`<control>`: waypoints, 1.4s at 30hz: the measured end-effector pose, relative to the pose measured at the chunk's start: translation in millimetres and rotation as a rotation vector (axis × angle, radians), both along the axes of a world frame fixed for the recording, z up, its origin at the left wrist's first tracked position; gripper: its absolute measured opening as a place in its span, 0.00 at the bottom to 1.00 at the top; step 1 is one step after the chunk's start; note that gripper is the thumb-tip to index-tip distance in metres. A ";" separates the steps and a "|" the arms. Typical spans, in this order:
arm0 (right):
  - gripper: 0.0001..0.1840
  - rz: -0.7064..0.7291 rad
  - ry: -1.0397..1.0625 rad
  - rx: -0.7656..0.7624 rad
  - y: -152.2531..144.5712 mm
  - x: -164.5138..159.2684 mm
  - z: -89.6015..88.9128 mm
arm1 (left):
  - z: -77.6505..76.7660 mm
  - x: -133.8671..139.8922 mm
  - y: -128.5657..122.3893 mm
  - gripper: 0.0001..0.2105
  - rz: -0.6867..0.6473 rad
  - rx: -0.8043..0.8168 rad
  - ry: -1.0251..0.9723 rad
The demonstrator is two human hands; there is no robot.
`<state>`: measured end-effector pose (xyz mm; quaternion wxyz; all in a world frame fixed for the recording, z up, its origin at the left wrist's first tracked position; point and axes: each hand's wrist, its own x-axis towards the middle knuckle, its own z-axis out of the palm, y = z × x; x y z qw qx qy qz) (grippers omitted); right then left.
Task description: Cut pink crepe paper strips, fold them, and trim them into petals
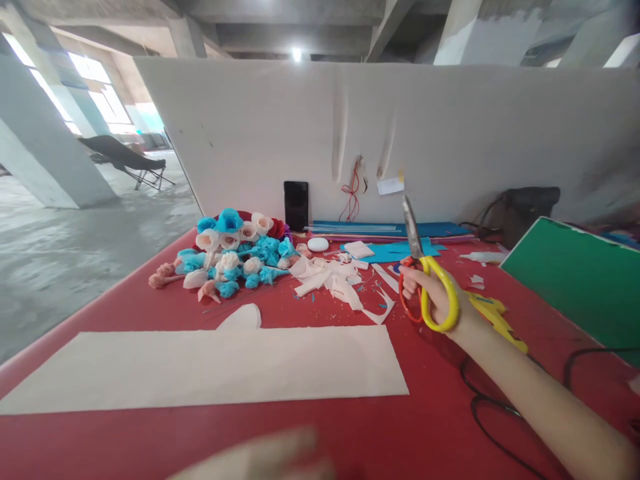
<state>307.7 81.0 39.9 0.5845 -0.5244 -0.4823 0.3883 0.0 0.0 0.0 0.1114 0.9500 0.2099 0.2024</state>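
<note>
Red-covered table point(380, 433), filling the lower frame, backed by a white partition point(250, 127) across the upper half. A green board point(575, 287) leans at an angle at the right edge. The long cream paper strip point(215, 370) lies flat at lower left to centre. Behind it, left of centre, is a heap of blue, white, pink and red paper flowers point(267, 250); pale paper scraps point(330, 277) lie scattered at mid-frame. Of the 2 hands, the left hand point(265, 460) is blurred at the bottom edge, and whether it is open or closed cannot be told. The right hand point(435, 293), right of centre, grips 1 pair of scissors point(415, 245) by red and yellow handles, blades pointing up. A yellow glue gun point(495, 317) lies just beside its wrist. Upper centre: 1 black phone point(297, 207), upright; below it to the right, 1 white oval object point(318, 244).
</note>
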 end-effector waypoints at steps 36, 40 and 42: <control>0.16 -0.224 0.038 0.353 40.0 3.2 17.0 | 28.6 170.4 132.4 0.25 -0.298 -1.601 -0.507; 0.13 -0.244 0.101 0.367 37.2 2.5 27.0 | 27.1 169.2 141.4 0.24 -0.121 -1.589 -0.730; 0.11 -0.249 0.118 0.371 36.7 2.3 31.1 | 25.0 171.4 148.8 0.24 -0.025 -1.567 -0.869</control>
